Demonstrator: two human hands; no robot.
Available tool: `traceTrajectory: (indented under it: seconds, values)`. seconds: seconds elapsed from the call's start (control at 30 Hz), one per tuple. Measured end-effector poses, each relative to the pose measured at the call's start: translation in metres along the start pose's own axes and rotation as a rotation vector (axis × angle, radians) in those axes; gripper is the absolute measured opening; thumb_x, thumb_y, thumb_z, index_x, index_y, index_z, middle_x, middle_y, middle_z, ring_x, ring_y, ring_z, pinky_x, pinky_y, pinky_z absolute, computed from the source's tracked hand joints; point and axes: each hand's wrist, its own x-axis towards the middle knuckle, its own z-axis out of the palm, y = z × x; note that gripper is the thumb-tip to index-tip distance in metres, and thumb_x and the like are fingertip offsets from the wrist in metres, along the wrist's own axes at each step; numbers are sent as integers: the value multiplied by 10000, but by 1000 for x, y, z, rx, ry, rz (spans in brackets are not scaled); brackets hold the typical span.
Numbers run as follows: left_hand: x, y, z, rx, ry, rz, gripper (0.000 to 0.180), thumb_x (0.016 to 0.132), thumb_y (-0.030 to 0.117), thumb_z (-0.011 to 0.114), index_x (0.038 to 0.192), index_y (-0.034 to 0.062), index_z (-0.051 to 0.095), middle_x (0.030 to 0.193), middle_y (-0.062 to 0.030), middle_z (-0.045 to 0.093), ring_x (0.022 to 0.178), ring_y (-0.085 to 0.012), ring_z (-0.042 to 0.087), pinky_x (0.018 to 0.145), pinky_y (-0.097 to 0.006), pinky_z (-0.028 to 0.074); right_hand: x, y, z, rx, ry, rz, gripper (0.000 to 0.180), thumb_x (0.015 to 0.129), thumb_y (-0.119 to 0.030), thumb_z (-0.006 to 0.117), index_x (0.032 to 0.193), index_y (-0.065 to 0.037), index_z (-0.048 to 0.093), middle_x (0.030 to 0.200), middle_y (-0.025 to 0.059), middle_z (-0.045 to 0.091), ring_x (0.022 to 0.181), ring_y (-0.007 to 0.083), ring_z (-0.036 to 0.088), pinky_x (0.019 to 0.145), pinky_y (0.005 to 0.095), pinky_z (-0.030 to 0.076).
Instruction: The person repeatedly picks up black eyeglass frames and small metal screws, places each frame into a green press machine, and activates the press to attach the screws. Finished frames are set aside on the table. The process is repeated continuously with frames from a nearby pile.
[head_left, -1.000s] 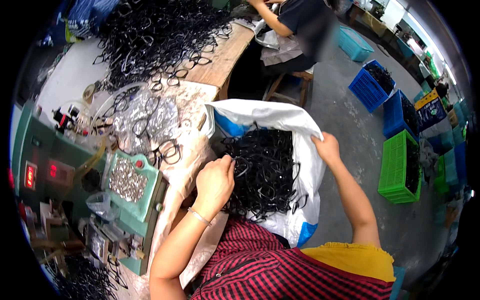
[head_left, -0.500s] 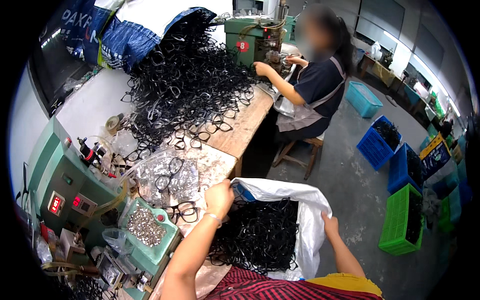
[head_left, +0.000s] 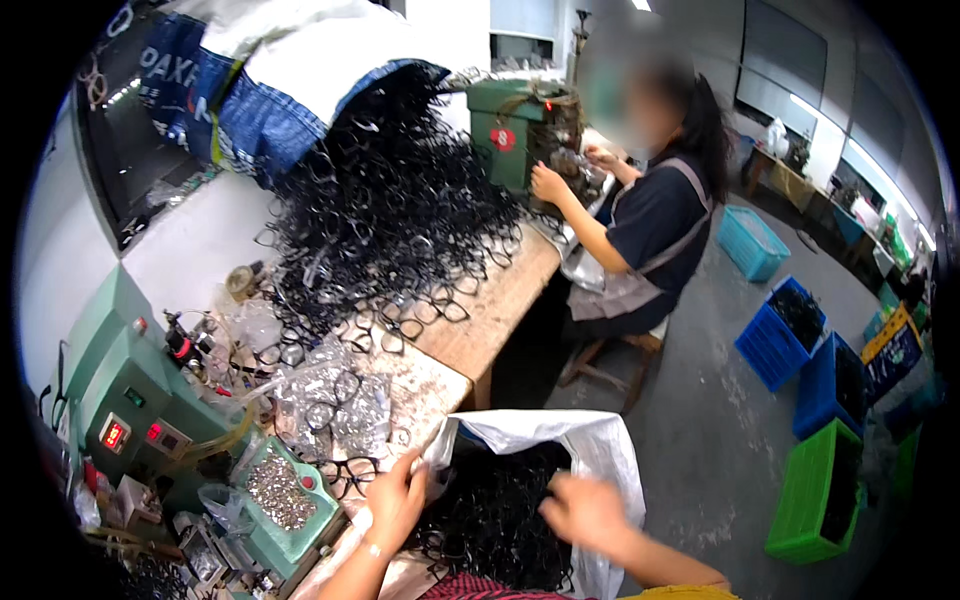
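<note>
A white woven bag (head_left: 612, 450) gapes in front of me, filled with black eyeglass frames (head_left: 490, 500). My left hand (head_left: 395, 497) is closed at the bag's left rim, beside the table edge. Over the frames in the bag's mouth hovers my right hand (head_left: 588, 512). Motion blurs its curled fingers, so I cannot make out whether they grip anything. Close to my left hand, a single pair of eyeglass frames (head_left: 350, 474) lies on the wooden table (head_left: 455, 385).
A big heap of black frames (head_left: 390, 220) spills from a blue-and-white sack (head_left: 270, 125). At left stands a green machine (head_left: 110, 370) with a tray of small metal parts (head_left: 283, 490). A co-worker (head_left: 650, 230) sits at another green machine (head_left: 497, 135). Blue crates (head_left: 780, 345) and a green crate (head_left: 810, 500) stand right.
My right hand has left the bag's right rim and moved left over the frames. My left hand has shifted down and left along the rim. The view has tilted, and the bag's mouth sits lower.
</note>
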Motion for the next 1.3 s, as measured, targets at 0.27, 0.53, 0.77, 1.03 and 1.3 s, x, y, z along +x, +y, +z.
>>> traceTrajectory:
  seconds: [0.27,0.53,0.77,1.03,1.3]
  values:
    - [-133,-98,-35,-193,-88,72,303,958,135,529,1225,18,611,1294,-209,562,1203,-318,521,1024,-430,395,-70,18,210,133,-1078,-357,280,774,-322,584,872,-112,740,923,96,711,852,304,680,701,493,538]
    - [-151,-61,-60,-492,-195,-315,304,923,125,605,1199,-2,617,695,-19,588,532,-70,504,470,-226,407,7,94,180,-340,-240,324,176,707,-224,606,736,-122,747,868,125,715,850,303,683,753,446,549]
    - [-159,-81,-58,-590,-358,-50,202,950,145,579,1079,37,690,668,49,531,534,-36,442,478,-202,346,-11,43,79,-204,222,347,295,744,-220,657,1013,-116,717,1006,112,695,960,318,658,807,450,524]
    - [-129,-60,-67,-537,-286,114,300,904,293,627,1061,47,697,835,-116,697,772,-177,665,726,-303,506,-11,64,35,155,465,783,577,788,-353,698,1205,36,613,1246,230,608,1169,335,586,1003,389,433]
    - [-148,-110,-89,-490,-330,77,186,949,166,570,1020,55,700,603,52,507,492,-33,435,458,-215,339,-64,31,6,21,81,684,492,767,-420,728,830,67,690,772,209,691,692,292,688,665,411,543]
